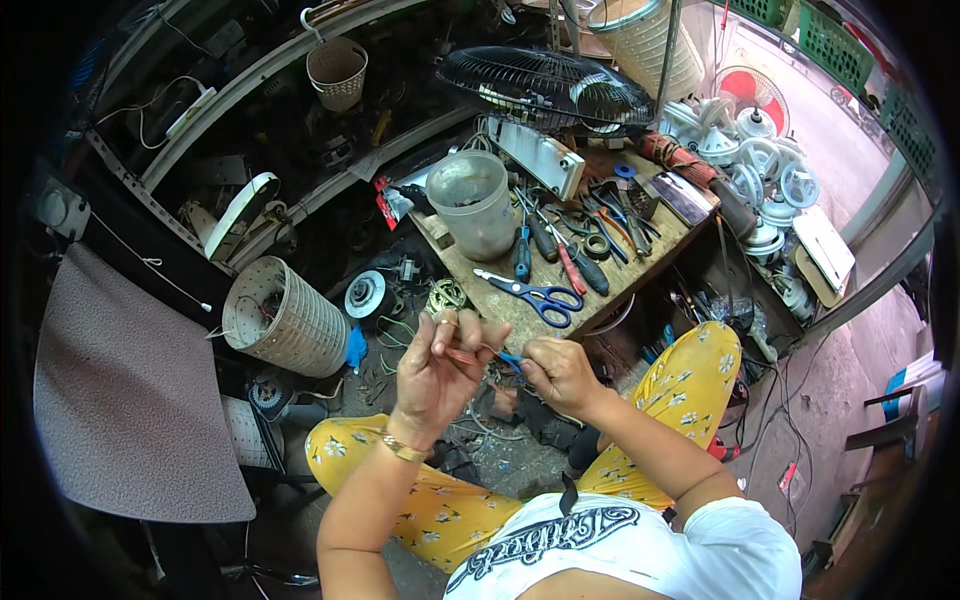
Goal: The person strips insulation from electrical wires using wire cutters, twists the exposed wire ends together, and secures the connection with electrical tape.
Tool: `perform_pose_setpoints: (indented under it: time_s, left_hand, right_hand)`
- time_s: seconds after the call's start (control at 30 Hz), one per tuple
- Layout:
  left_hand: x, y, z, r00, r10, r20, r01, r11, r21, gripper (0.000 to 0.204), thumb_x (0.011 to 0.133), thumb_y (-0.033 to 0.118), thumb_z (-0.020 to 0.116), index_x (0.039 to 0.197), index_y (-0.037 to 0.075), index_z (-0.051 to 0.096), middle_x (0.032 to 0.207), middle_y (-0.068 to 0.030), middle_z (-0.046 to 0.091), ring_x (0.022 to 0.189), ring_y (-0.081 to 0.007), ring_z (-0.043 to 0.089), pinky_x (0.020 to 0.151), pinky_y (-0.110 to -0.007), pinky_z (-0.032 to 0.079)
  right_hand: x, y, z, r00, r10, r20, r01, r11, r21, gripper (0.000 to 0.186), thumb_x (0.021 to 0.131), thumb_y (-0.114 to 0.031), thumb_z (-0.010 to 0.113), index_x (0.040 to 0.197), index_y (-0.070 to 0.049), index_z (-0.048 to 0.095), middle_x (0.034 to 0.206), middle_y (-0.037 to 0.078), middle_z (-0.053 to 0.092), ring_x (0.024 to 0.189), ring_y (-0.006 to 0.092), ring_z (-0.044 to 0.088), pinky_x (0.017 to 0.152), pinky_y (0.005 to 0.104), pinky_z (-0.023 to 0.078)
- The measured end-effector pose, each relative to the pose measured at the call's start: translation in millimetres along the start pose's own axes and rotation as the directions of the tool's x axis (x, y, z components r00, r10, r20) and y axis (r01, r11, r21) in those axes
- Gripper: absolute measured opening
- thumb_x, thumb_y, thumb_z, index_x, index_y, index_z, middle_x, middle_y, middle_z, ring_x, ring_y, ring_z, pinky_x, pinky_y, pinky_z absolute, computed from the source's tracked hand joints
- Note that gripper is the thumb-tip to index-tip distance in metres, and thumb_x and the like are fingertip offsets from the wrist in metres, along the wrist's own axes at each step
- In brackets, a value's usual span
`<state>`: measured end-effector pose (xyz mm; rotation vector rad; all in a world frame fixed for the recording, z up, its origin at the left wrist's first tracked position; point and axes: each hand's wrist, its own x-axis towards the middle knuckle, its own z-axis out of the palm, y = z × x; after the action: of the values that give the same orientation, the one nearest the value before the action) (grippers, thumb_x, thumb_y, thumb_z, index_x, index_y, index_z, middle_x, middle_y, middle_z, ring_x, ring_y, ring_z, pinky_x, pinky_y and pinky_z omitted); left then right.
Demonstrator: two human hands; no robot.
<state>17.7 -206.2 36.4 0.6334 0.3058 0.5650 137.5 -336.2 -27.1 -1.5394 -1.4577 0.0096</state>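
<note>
A thin wire [509,360], blue towards the right and reddish towards the left, is lying at the centre of the frame, its visible length running roughly crosswise between the hands. The right hand [562,376] is gripping the blue part in a closed fist, touching it directly. The left hand [440,368] is holding the reddish part among half-curled fingers, the exact pinch being unclear. Beyond, blue-handled scissors [530,293] are resting on the counter [462,268], nearer the right hand.
</note>
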Motion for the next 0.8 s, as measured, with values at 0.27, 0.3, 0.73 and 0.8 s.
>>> perform_pose_setpoints:
  time_s: [0.27,0.3,0.73,0.8]
  left_hand:
    - [-8.3,1.0,-8.9,0.947,-0.241,0.214,0.295,0.915,-0.274,0.041,0.101,0.041,0.035,0.070,0.014,0.041,0.058,0.0035,0.030,0.045,-0.0066,0.026,0.047,-0.023,0.032]
    - [-10.0,2.4,-11.1,0.953,-0.214,0.212,0.276,0.903,-0.329,0.041,0.101,0.040,0.035,0.070,0.014,0.040,0.058,0.0036,0.030,0.044,-0.0062,0.026,0.046,-0.021,0.031]
    - [-84.8,35.6,8.9,0.795,-0.480,0.372,0.413,0.876,0.250,0.051,0.096,0.048,0.043,0.058,0.016,0.033,0.055,0.0049,0.024,0.050,-0.0127,0.023,0.068,-0.037,0.034]
    - [-88.4,37.6,-2.9,0.836,-0.409,0.367,0.370,0.912,0.174,0.050,0.096,0.049,0.043,0.059,0.016,0.035,0.053,0.0047,0.023,0.050,-0.0119,0.023,0.067,-0.035,0.035]
  right_hand:
    - [21.5,-32.4,-29.3,0.984,0.016,0.180,-0.162,0.515,0.842,0.032,0.091,-0.030,0.059,0.072,-0.006,0.051,0.103,0.010,0.060,0.103,0.0185,0.050,0.091,0.0338,0.039]
    - [27.1,-37.0,-37.4,0.969,-0.150,0.196,-0.075,0.576,0.814,0.031,0.089,-0.031,0.062,0.072,-0.006,0.052,0.108,0.011,0.062,0.108,0.0235,0.050,0.096,0.0396,0.036]
    - [20.3,-67.1,-81.4,0.655,-0.040,0.755,-0.751,-0.144,0.644,0.032,0.101,-0.036,0.040,0.080,-0.011,0.041,0.052,-0.002,0.034,0.049,0.0113,0.033,0.052,0.0285,0.037]
    - [0.0,-42.8,-96.8,0.626,0.179,0.759,-0.739,-0.172,0.651,0.033,0.099,-0.036,0.044,0.075,-0.014,0.040,0.050,-0.003,0.032,0.047,0.0104,0.029,0.051,0.0296,0.036]
